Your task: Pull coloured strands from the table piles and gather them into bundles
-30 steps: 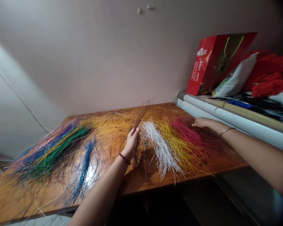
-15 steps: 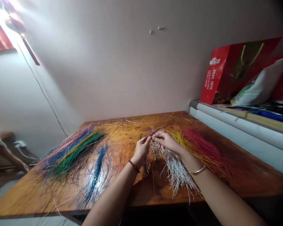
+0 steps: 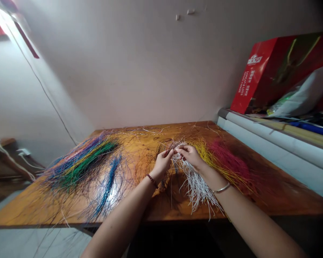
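Note:
My left hand (image 3: pixel 163 163) is closed in a pinch on thin brown strands (image 3: pixel 174 144), which fan out past the fingertips. Close against it, my right hand (image 3: pixel 190 156) pinches at the same spot; its fingertips meet the strands, though their exact grip is too small to make out. Under and beside the right hand spreads a bundle of white strands (image 3: pixel 200 191). Yellow strands (image 3: pixel 210 154) lie just right of it, then magenta strands (image 3: pixel 230 159). Dark brown strands (image 3: pixel 148 170) rest left of my left hand.
On the left of the wooden table (image 3: pixel 134 211) lie a multicoloured bundle of strands (image 3: pixel 83 163) and a blue bundle (image 3: pixel 107 186). Along the right edge runs a white roll (image 3: pixel 258 129), with a red paper bag (image 3: pixel 261 77) behind it. A wall closes off the back.
The view has tilted down slightly, so the wall and bag sit differently in frame. Both hands stay together at the strands, and the brown strands show more clearly beyond the fingertips.

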`<state>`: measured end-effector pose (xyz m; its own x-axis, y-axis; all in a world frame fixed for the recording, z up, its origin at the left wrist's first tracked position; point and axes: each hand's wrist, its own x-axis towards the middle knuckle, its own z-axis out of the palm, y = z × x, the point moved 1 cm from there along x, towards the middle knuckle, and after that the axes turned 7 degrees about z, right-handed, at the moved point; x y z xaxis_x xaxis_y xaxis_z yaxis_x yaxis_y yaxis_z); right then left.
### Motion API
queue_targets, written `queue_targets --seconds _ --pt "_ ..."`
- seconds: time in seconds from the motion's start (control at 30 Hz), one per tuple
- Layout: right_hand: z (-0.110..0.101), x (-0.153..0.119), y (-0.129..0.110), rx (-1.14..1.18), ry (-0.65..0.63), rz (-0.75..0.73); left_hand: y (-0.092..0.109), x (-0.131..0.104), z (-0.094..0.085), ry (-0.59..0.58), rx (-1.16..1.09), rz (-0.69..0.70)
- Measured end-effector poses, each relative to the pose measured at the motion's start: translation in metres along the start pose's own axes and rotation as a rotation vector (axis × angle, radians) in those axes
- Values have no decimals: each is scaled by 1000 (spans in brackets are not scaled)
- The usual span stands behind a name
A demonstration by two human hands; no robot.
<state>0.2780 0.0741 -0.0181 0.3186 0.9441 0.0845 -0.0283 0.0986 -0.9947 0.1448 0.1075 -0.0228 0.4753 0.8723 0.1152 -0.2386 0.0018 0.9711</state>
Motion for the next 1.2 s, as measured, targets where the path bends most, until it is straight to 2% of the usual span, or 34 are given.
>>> queue_targets --seconds 0.2,0.4,0.67,0.87,1.2 --pt "1 1 5 122 20 104 -2 -1 1 15 -66 23" --pt "-1 0 2 246 67 142 0 -1 -1 17 -72 19" --pt "1 -1 0 126 93 63 -5 3 -4 37 -113 0" --pt "0 -1 -2 108 137 -16 -5 3 -3 -4 -145 13" --pt "-5 2 -6 20 166 -97 0 6 -5 131 -203 49"
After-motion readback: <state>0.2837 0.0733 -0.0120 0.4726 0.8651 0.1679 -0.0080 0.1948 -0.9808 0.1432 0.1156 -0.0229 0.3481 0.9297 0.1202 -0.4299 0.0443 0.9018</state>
